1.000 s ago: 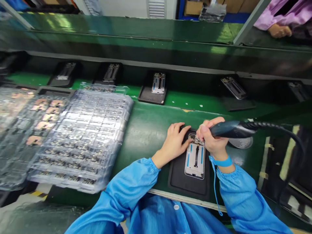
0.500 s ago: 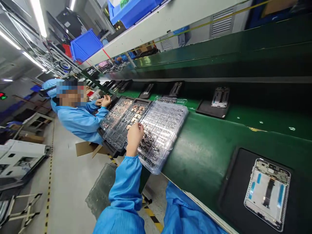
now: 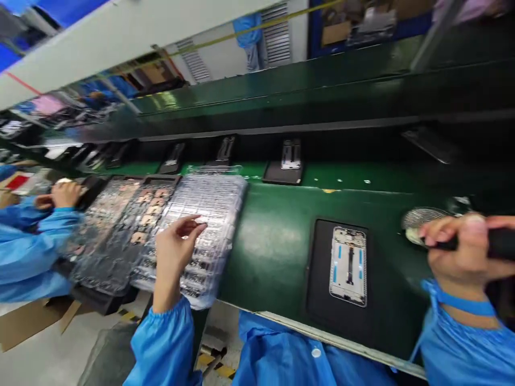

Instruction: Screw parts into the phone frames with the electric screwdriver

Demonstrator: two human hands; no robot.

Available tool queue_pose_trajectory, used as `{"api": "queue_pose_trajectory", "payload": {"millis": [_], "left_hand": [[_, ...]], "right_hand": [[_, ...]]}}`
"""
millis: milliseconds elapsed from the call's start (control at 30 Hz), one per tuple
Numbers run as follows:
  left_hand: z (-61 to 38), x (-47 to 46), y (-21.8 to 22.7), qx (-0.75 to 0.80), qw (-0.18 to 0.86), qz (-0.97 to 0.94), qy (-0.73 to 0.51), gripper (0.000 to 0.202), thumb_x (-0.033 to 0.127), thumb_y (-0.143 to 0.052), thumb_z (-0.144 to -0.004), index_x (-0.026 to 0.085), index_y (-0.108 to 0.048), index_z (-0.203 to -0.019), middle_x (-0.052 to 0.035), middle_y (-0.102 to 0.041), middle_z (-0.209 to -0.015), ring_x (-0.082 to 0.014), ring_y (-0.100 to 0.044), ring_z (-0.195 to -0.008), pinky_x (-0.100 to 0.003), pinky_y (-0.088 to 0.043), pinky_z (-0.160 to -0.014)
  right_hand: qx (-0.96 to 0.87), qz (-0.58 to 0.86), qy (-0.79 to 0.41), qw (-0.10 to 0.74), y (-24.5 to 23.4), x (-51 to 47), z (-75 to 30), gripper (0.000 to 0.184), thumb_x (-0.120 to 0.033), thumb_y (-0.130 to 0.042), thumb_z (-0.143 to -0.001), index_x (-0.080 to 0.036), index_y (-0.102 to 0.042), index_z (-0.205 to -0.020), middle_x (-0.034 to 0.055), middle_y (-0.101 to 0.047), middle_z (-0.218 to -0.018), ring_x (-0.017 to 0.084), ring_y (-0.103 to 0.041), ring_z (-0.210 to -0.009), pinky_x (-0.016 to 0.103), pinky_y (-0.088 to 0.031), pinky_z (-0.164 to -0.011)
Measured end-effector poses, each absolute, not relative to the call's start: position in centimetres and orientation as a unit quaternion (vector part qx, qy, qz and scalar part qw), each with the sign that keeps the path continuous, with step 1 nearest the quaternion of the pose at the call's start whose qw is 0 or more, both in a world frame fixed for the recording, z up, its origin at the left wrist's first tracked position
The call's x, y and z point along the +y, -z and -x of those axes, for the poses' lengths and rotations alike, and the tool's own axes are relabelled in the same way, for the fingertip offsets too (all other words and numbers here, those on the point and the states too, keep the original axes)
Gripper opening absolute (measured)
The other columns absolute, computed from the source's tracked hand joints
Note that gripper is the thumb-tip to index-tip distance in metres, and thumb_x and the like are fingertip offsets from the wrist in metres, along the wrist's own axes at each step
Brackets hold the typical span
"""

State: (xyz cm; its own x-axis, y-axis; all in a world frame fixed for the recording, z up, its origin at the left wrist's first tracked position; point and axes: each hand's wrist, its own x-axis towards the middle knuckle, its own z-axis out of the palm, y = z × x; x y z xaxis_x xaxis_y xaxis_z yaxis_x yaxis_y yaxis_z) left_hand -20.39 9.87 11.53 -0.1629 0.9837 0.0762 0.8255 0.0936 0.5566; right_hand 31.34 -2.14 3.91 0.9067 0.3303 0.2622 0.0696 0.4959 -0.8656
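My left hand hovers over a stack of clear plastic trays that hold small parts. Its thumb and fingertips are pinched together; what they hold is too small to make out. My right hand is at the right edge, closed around the black handle of an electric screwdriver, next to a small round dish. Between my hands a phone frame, white with blue strips, lies on a black mat on the green bench, and neither hand touches it.
Left of the clear stack are trays with copper-coloured parts. A co-worker's hand and blue sleeves are at the far left. More phone frames on black carriers stand along the belt behind. The bench edge runs just in front of me.
My left hand has lifted off the clear trays with its fingers pinched. The view has swung right, so my right hand with the screwdriver shows again and the phone frame sits nearer the centre.
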Motion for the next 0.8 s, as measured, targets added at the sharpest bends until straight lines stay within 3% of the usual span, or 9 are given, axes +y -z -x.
{"api": "queue_pose_trajectory", "payload": {"millis": [100, 167, 233, 400, 600, 800], "left_hand": [[12.3, 6.2, -8.7, 0.593, 0.297, -0.708, -0.243, 0.021, 0.050, -0.092, -0.102, 0.028, -0.093, -0.100, -0.0039, -0.095, -0.101, -0.0316, -0.093, -0.099, -0.042, -0.076, -0.096], [6.3, 3.1, -6.8, 0.490, 0.402, -0.752, -0.181, 0.019, 0.044, -0.085, -0.113, 0.031, -0.096, -0.105, -0.0027, -0.096, -0.103, -0.0298, -0.093, -0.099, -0.039, -0.075, -0.091], [1.3, 0.5, -5.1, 0.398, 0.451, -0.788, -0.131, 0.016, 0.035, -0.084, -0.117, 0.031, -0.097, -0.110, -0.0030, -0.097, -0.106, -0.0281, -0.091, -0.101, -0.041, -0.073, -0.096], [-4.1, -2.3, -2.0, 0.317, 0.409, -0.853, -0.063, 0.008, 0.033, -0.094, -0.114, 0.033, -0.100, -0.109, -0.0066, -0.095, -0.106, -0.0335, -0.080, -0.115, -0.055, -0.063, -0.106], [-3.4, -2.6, -0.3, 0.308, 0.388, -0.866, -0.060, 0.008, 0.034, -0.093, -0.115, 0.034, -0.101, -0.115, -0.0073, -0.093, -0.106, -0.0317, -0.073, -0.111, -0.057, -0.058, -0.106], [-2.3, -3.4, 0.1, 0.335, 0.318, -0.879, -0.122, 0.010, 0.035, -0.098, -0.110, 0.038, -0.102, -0.119, -0.0129, -0.083, -0.148, -0.0395, -0.065, -0.141, -0.063, -0.063, -0.115]], "right_hand": [[-0.288, 0.487, -0.046, 0.823, -4.1, -1.2, -31.0, 0.052, -0.055, -0.101, -0.075, -0.034, -0.056, -0.091, -0.0120, -0.051, -0.051, 0.017, -0.043, -0.039, 0.034, -0.049, -0.041], [-0.309, 0.477, -0.055, 0.821, -3.7, -1.0, -30.9, 0.055, -0.057, -0.104, -0.081, -0.033, -0.056, -0.094, -0.0120, -0.053, -0.052, 0.016, -0.045, -0.038, 0.032, -0.049, -0.043], [-0.322, 0.470, -0.061, 0.820, -3.2, -1.2, -30.9, 0.057, -0.058, -0.106, -0.085, -0.032, -0.056, -0.096, -0.0121, -0.054, -0.054, 0.015, -0.047, -0.039, 0.032, -0.052, -0.044], [-0.351, 0.469, -0.090, 0.805, -2.8, -1.8, -30.6, 0.048, -0.054, -0.101, -0.103, -0.030, -0.059, -0.103, -0.0122, -0.059, -0.063, 0.014, -0.055, -0.043, 0.030, -0.058, -0.048], [-0.351, 0.468, -0.097, 0.805, -3.0, -1.7, -30.4, 0.050, -0.057, -0.102, -0.103, -0.030, -0.060, -0.102, -0.0114, -0.060, -0.067, 0.013, -0.056, -0.045, 0.030, -0.058, -0.049], [-0.366, 0.467, -0.079, 0.801, -3.6, -1.6, -30.8, 0.045, -0.052, -0.099, -0.106, -0.030, -0.060, -0.101, -0.0115, -0.059, -0.065, 0.014, -0.054, -0.043, 0.031, -0.055, -0.047]]}}
